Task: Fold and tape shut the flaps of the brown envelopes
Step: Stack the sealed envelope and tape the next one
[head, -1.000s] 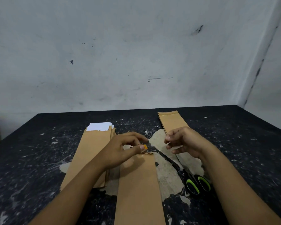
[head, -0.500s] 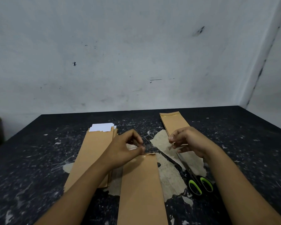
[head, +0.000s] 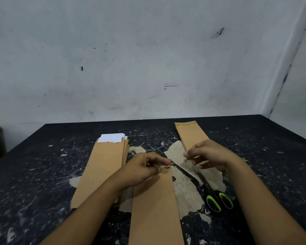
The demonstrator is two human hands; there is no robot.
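A long brown envelope [head: 154, 209] lies lengthwise in front of me on the black table [head: 42, 174]. My left hand [head: 143, 169] has its fingers curled and pinches the envelope's far end, where the folded flap [head: 165, 167] shows at the fingertips. My right hand [head: 208, 156] hovers just right of it. Thumb and forefinger pinch a small pale strip that looks like clear tape [head: 185, 158]. A stack of brown envelopes [head: 102, 167] with white paper [head: 111, 137] sticking out lies to the left. A single envelope [head: 190, 135] lies at the far right, partly under my right hand.
Black scissors with green handle rings [head: 217, 200] lie on the table under my right forearm, blades pointing towards my hands. Patches of worn bare surface [head: 185, 191] show around the middle envelope. A grey wall [head: 148, 59] stands behind the table.
An orange bit seen at my left fingertips a second ago no longer shows. My right hand has drawn slightly away to the right. The envelope has stayed in place.
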